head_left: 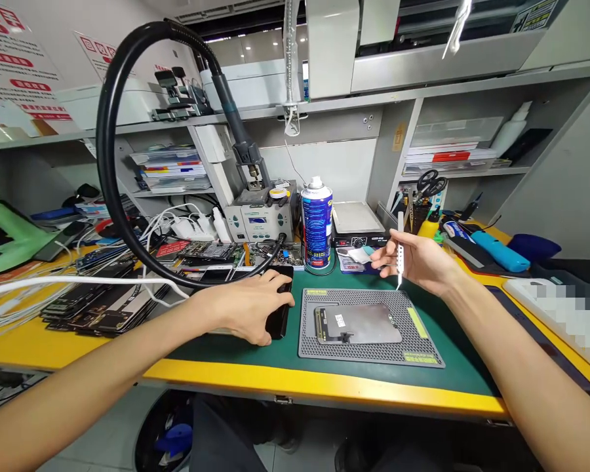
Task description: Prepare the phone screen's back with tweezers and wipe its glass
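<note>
My left hand [248,308] spans a dark flat device [279,321], likely a tablet, with the thumb at its near edge and the fingers over its far end. In my right hand [425,259] are slim white tweezers [400,257] with a row of holes, held upright with the thin tip down. That tip hovers near the far right corner of a grey perforated mat [373,359]. A silvery display panel [368,323] with a white label and a dark flex cable lies on the mat, touched by neither hand.
A blue spray can [317,226] stands behind the mat, beside a small heating plate [358,219]. A grey soldering station [263,219] carries a thick black hose [107,131] arching over the left side. Stacked dark panels [103,308] and white cables crowd the left.
</note>
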